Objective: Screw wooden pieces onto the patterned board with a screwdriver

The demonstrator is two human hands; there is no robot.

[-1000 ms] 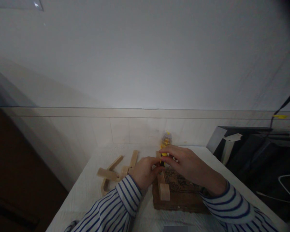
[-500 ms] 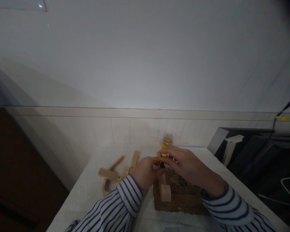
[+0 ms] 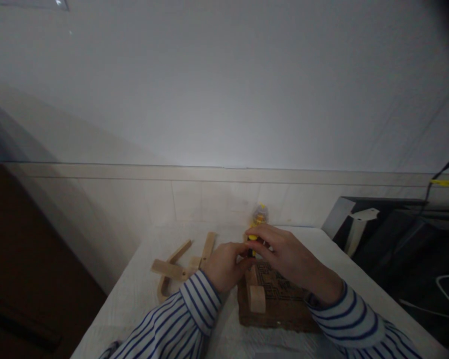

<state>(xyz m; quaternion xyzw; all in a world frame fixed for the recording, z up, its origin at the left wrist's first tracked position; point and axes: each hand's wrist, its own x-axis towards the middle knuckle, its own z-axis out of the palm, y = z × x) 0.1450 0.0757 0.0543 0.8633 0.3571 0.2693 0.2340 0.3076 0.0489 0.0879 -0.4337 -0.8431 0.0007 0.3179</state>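
Two-handed grip: yellow-and-black handle [image 3: 252, 238] grasped.
Left hand [image 3: 225, 264] and right hand [image 3: 284, 249] pinch it; wooden piece [image 3: 257, 300] lies on brown board [image 3: 284, 316], left side.

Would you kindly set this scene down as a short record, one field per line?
Right hand: pinching the top of a yellow-and-black handle
Left hand: fingertips at the handle's lower part, exact grip partly hidden
Patterned board: brown, lying on the white-covered table
Pale wooden block: on the board, near its left front corner
Loose wooden pieces: pale, clustered on the table, left of the left hand
Container: see-through with yellow, beyond the right hand
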